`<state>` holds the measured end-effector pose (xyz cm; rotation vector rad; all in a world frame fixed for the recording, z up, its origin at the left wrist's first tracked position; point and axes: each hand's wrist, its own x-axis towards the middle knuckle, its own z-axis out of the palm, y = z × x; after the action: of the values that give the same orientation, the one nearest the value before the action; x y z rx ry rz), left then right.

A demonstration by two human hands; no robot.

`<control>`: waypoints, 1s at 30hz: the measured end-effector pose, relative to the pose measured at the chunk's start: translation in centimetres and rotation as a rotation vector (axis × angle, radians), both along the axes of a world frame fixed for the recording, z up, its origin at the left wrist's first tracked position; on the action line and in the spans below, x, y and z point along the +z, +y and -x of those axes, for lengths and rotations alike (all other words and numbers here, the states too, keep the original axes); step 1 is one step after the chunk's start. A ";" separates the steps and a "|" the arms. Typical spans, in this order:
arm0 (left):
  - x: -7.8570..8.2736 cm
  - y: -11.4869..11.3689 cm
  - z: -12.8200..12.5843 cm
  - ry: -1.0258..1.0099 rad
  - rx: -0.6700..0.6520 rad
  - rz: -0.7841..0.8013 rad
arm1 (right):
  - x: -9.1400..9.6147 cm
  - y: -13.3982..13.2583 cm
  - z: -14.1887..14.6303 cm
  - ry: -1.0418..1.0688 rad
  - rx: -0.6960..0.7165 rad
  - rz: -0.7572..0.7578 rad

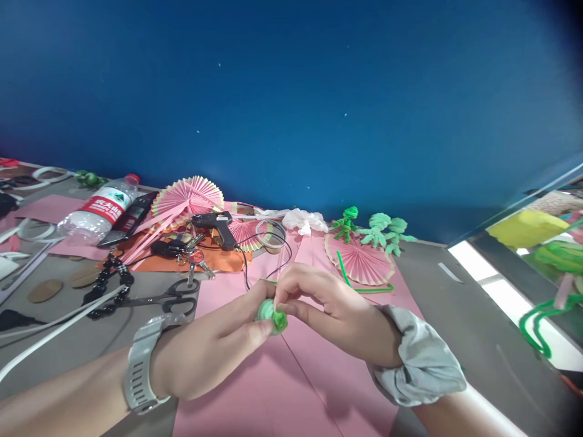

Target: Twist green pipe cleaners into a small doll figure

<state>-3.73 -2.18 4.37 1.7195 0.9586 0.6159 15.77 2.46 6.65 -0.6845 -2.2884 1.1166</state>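
Note:
Between my two hands is a small coil of fuzzy pipe cleaner (266,310), pale green with a brighter green curl at its front. My left hand (218,343) is closed round it from the left, thumb along its lower side. From the right, my right hand (325,306) pinches at its top with thumb and index finger. Fingers hide part of the coil. Pink paper sheets (291,388) lie beneath both hands. Just beyond my right hand, a bent green pipe cleaner (342,271) rests on a pink pleated paper fan (364,258).
Behind the hands lie a black glue gun (215,226), a tape roll (272,235), keys (195,258) and green pipe-cleaner figures (380,229). Black scissors (170,297), a beaded strand (109,285) and a plastic bottle (100,209) are left. A blue panel (291,109) rises behind.

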 end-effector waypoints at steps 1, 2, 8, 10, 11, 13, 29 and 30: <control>0.0 0.0 0.0 -0.005 0.005 0.013 | 0.0 0.0 0.0 0.007 -0.004 0.012; 0.0 0.0 0.1 -0.007 0.013 0.025 | 0.0 0.0 0.0 0.017 -0.003 0.029; -0.1 0.2 -0.2 0.003 0.101 0.049 | -0.8 -0.1 0.3 0.088 -0.052 0.043; 0.0 0.2 -0.5 0.006 0.150 0.004 | -1.1 -0.2 0.5 0.097 -0.135 -0.026; 0.1 0.2 -0.7 0.010 0.164 -0.020 | -1.3 -0.2 0.6 0.102 -0.163 -0.060; 0.3 0.0 -0.9 0.012 0.188 -0.057 | -1.5 -0.3 0.7 0.123 -0.180 -0.090; 2.6 -0.9 -1.3 0.210 0.135 -0.058 | -2.0 -0.9 1.4 0.224 -0.172 -0.074; 2.5 -1.0 -1.3 0.203 0.154 -0.099 | -2.0 -1.1 1.5 0.224 -0.201 -0.065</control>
<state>-2.43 -3.19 6.83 1.8330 1.2304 0.6043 14.30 1.39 4.62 -0.7088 -2.0100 0.9681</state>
